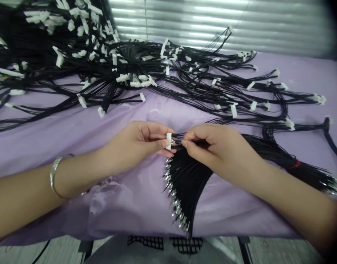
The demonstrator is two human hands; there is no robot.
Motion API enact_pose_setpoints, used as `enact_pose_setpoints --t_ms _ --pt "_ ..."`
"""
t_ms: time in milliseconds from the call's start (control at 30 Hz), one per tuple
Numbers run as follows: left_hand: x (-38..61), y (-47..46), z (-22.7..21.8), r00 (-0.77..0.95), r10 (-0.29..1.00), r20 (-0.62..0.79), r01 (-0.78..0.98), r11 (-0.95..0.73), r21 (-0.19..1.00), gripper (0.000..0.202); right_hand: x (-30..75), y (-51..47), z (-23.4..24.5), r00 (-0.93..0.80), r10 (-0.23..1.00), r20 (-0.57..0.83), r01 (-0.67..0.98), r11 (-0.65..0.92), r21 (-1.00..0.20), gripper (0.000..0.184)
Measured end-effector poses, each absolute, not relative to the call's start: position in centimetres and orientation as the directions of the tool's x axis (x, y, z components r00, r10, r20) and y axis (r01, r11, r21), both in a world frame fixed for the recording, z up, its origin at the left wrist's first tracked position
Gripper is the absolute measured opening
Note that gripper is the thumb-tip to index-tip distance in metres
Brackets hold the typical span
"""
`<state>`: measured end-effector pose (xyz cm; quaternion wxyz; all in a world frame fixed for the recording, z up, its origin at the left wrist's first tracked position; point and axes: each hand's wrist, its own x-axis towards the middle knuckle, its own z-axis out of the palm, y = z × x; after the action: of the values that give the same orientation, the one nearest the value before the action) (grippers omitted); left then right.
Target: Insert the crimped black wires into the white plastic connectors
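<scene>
Just below the middle of the view, the left hand (138, 145) pinches a small white plastic connector housing (169, 140) between thumb and forefinger, with the other fingers curled under. The housing's long axis runs 12 to 6 o'clock, and its open face points toward 3 o'clock. The right hand (220, 150) meets it from that side, thumb and forefinger pressed together on a few thin black wires (178, 138). These lie level, 3 to 9 o'clock, their ends touching the housing. Beneath the right palm a thick bundle of black wires with metal crimp terminals (185, 187) fans toward 6 o'clock over the table edge. A red band (295, 164) ties it at 3 o'clock. Both hands hover over a lilac plastic sheet (75, 139). A silver bangle (55, 175) circles the left wrist. From 10 to 2 o'clock sprawls a heap of black wire harnesses with white plugs (116, 69), before a ribbed grey metal shutter (212, 22).
</scene>
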<state>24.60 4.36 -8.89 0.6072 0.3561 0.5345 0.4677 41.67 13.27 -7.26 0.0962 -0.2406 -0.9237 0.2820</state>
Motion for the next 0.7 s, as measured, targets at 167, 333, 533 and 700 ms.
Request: enact_pose_setpoints --t_ms 167,333,533,700 --pt "24.60 4.32 -8.91 -0.019 0.951 -0.308 -0.182 0.299 0.937 0.014 41.67 13.42 -7.36 -0.872 0.480 0.095 0.342 0.738 -0.582 0.012" --pt "24.72 4.31 -8.68 -0.008 0.951 -0.309 -0.164 0.303 0.939 0.017 41.72 13.47 -7.29 -0.886 0.457 0.075 0.328 0.733 -0.595 0.014" --pt "24.58 4.39 -8.72 0.016 0.955 -0.297 -0.164 0.296 0.941 0.018 41.80 13.57 -7.33 -0.887 0.459 0.054 0.336 0.721 -0.606 0.013" --pt "24.48 4.35 -8.79 0.006 0.949 -0.315 -0.144 0.312 0.939 0.017 41.94 13.57 -7.37 -0.875 0.477 0.081 0.332 0.713 -0.617 0.010"
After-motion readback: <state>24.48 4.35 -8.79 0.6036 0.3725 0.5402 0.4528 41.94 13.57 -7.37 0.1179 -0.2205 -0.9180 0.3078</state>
